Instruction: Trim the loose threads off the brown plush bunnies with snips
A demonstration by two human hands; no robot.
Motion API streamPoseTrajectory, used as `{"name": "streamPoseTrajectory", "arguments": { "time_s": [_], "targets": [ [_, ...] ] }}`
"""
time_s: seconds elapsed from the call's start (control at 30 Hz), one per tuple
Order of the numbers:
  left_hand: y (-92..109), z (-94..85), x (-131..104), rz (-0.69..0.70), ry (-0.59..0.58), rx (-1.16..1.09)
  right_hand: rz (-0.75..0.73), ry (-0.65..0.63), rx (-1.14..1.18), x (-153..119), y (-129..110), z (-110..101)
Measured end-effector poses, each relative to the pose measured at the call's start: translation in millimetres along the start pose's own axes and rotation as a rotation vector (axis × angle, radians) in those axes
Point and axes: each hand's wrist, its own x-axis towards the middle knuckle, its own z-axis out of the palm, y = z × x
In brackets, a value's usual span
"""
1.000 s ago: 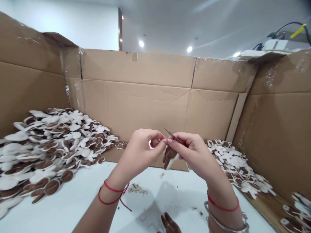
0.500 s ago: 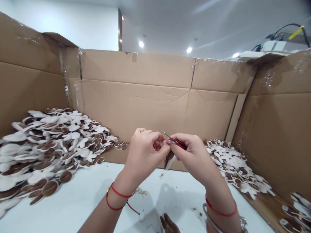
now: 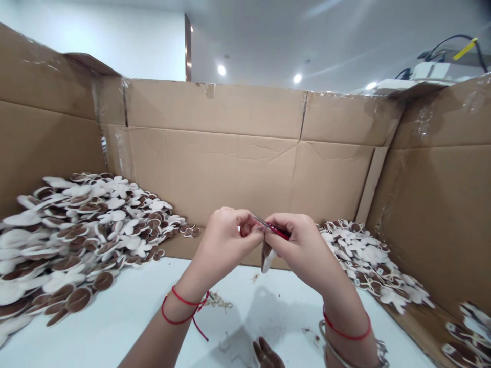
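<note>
Both hands meet in front of the back cardboard wall, above the white table. Pinched in my right hand is a small red-handled tool, its thin metal tip pointing up and left toward my other hand. My left hand has its fingers pressed together at the tip. Below the fingertips hangs a brown and white fabric piece, mostly hidden; my left fingers seem to grip its top. Another brown piece lies on the table at the bottom edge.
Cardboard walls enclose the white table. A large pile of brown and white pieces fills the left side, with a smaller pile at right. More pieces lie at lower right. Thread scraps lie near the middle.
The red-handled tool's tip has moved slightly left and down, closer against my left fingers. The hanging fabric piece shows a little lower. My left wrist has shifted slightly left.
</note>
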Motion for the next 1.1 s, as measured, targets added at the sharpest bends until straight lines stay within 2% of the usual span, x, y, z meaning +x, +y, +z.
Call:
{"name": "streamPoseTrajectory", "arguments": {
  "time_s": [0.43, 0.6, 0.73, 0.93, 1.0, 1.1],
  "targets": [
    [-3, -1.6, 1, -0.048, -0.059, -0.075, 0.024, 0.005, 0.085, -2, 1, 1],
    [3, -8.3, 0, -0.046, -0.084, -0.122, -0.014, 0.061, 0.080, -2, 0, 1],
    [7, -14.9, -2, -0.105, -0.158, -0.178, -0.014, 0.077, 0.073, -3, -1, -1],
    [1, -16.2, -1, -0.175, -0.166, -0.185, -0.012, 0.029, 0.090, -4, -2, -4],
    [1, -15.4, -1, -0.160, -0.155, -0.152, -0.014, 0.030, 0.045, -4, -2, -3],
    [3, -12.8, -2, -0.029, -0.050, 0.000, -0.022, 0.044, -0.030, -2, -2, -1]
  ]
}}
